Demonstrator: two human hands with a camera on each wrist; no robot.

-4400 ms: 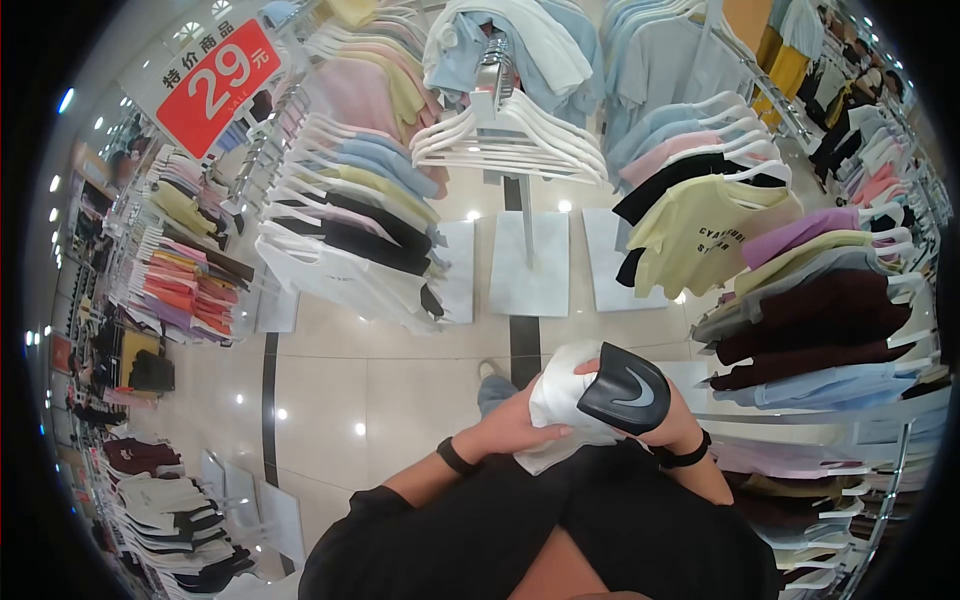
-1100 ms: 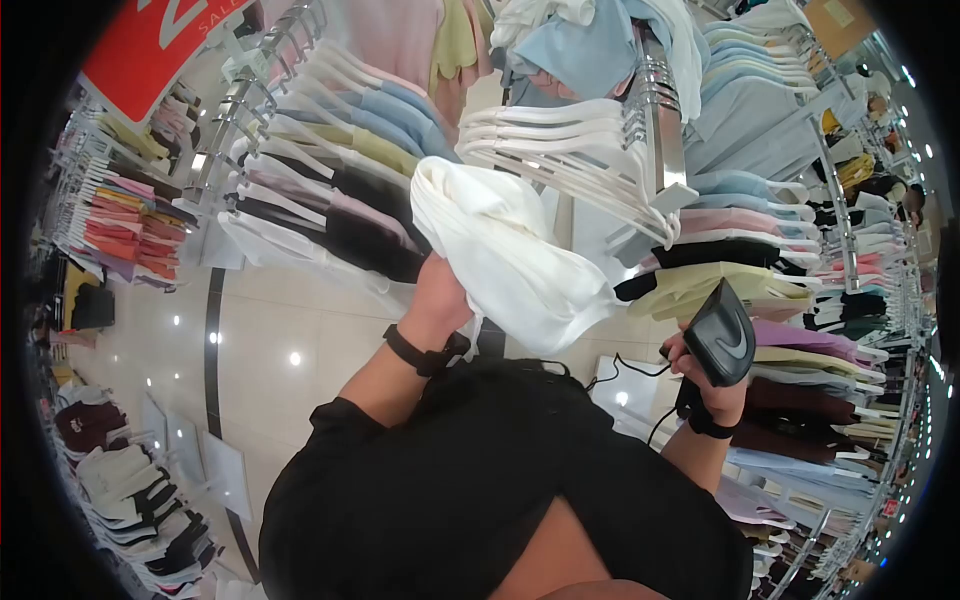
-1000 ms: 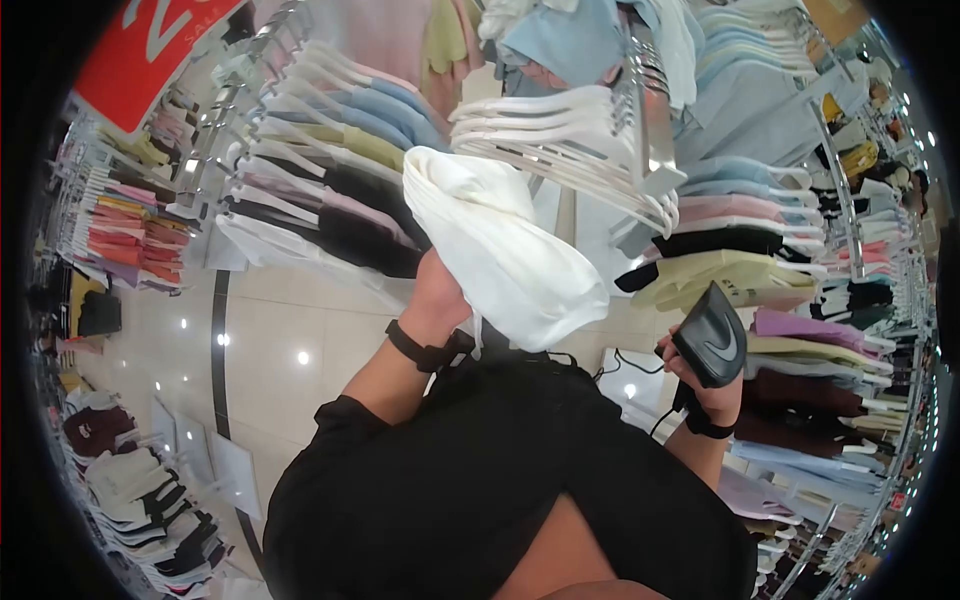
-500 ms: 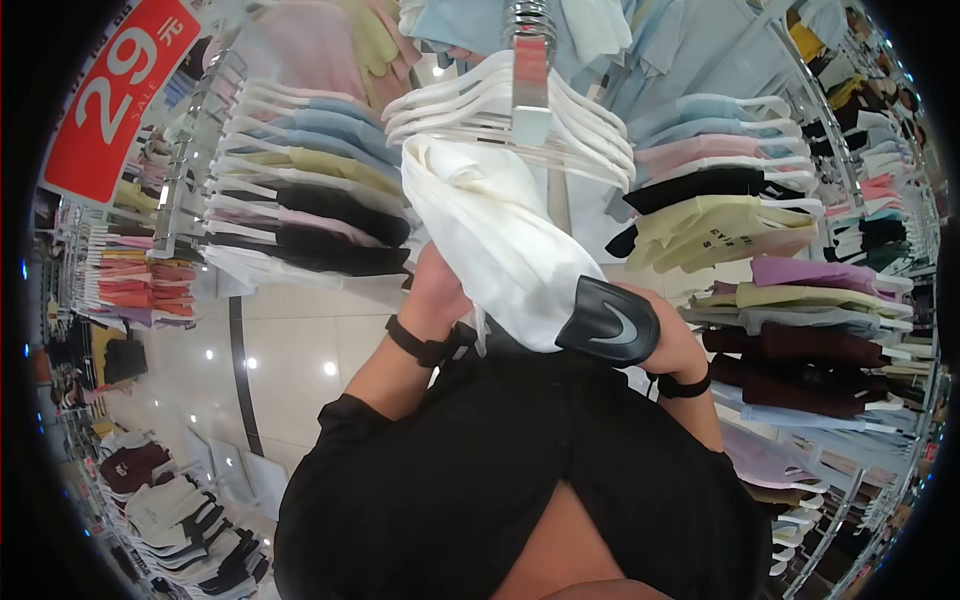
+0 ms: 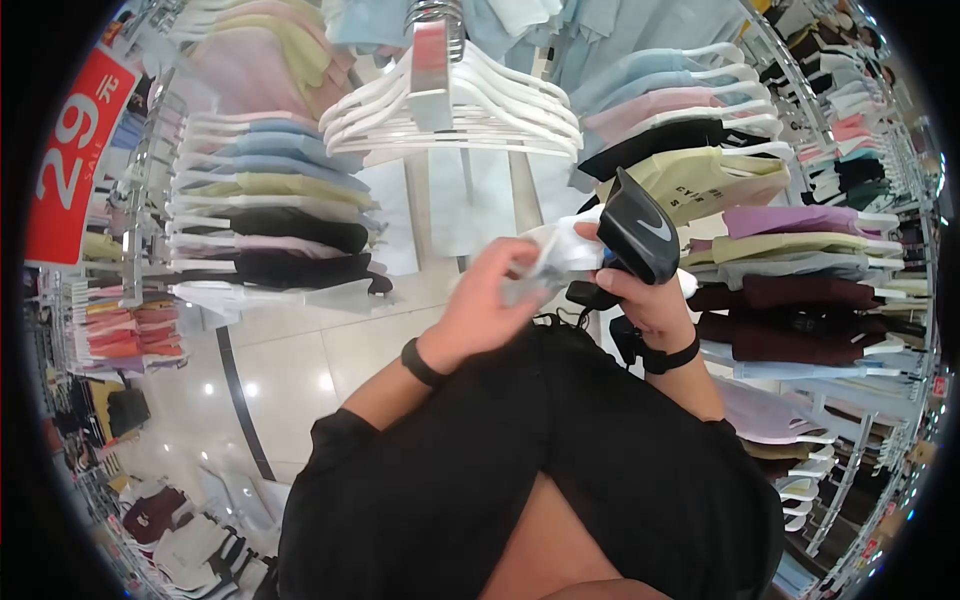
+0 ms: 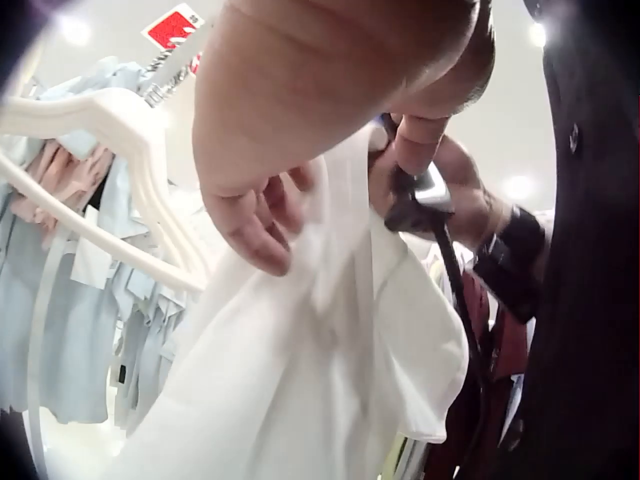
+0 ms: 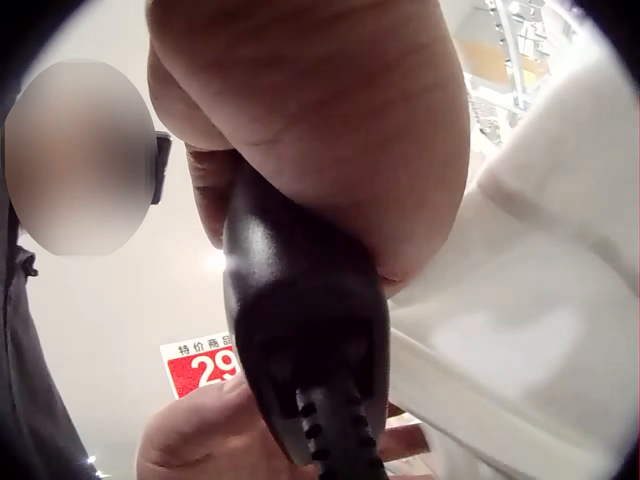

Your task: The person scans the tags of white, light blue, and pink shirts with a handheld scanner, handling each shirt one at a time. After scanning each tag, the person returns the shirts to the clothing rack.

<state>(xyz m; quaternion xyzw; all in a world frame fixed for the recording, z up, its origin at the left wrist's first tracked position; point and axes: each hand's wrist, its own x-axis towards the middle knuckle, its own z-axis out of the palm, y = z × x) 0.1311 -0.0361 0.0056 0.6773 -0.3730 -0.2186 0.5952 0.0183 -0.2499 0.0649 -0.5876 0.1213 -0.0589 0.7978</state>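
In the head view my right hand (image 5: 648, 300) grips a black corded handheld barcode scanner (image 5: 645, 232) in front of my body. The right wrist view shows its dark handle (image 7: 300, 270) against the palm, with the ribbed cord (image 7: 340, 430) leaving the end. A white garment (image 5: 575, 245) bunches between the hands, right by the right fingers. My left hand (image 5: 495, 300), blurred, reaches to the garment's left side, thumb and fingers apart. In the left wrist view the left fingers (image 6: 265, 225) hang loosely curled over the white cloth (image 6: 300, 360), which drapes downward.
White hangers (image 5: 455, 110) hang on the rail just ahead. Clothes racks stand on both sides, with dark and light tops (image 5: 280, 230) at left and a yellow shirt (image 5: 700, 185) at right. A red price sign (image 5: 75, 170) is at far left.
My right hand brought the scanner in from the right to the white garment. My left hand, earlier holding the garment up and out, has moved right and inward; the garment now sits between the hands.
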